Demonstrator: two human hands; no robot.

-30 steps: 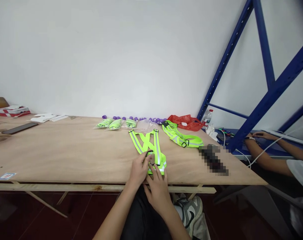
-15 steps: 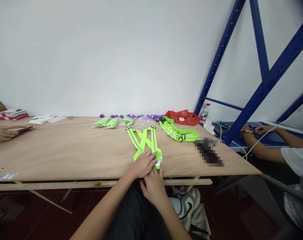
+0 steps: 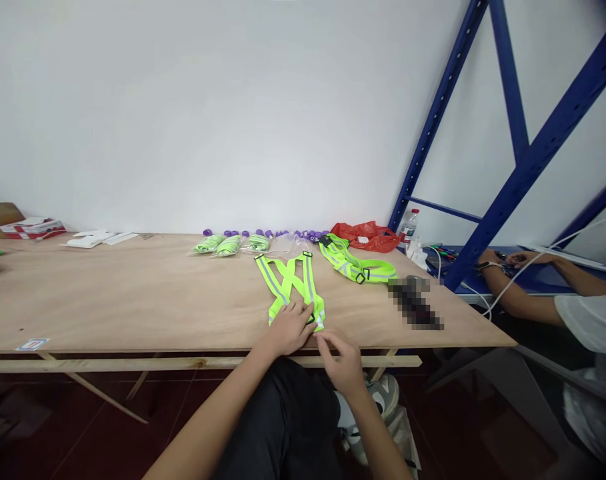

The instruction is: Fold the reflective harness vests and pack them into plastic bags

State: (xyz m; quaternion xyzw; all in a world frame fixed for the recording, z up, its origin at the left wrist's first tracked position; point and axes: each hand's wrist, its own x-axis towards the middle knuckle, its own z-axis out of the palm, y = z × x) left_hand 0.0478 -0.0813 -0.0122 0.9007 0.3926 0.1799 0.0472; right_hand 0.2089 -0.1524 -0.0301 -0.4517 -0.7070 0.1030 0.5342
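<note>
Nearest, the right hand has thumb and forefinger brought close together at the lower edge of the harness, though I cannot tell whether they pinch it, while the left hand lies palm down over its lower part, fingers slightly bent, their hold unclear. The harness lies on the table near its front edge, straps crossed and pointing away. Beyond it are a second harness to the right, three packets to the left, purple rolls and a red bag by the wall.
</note>
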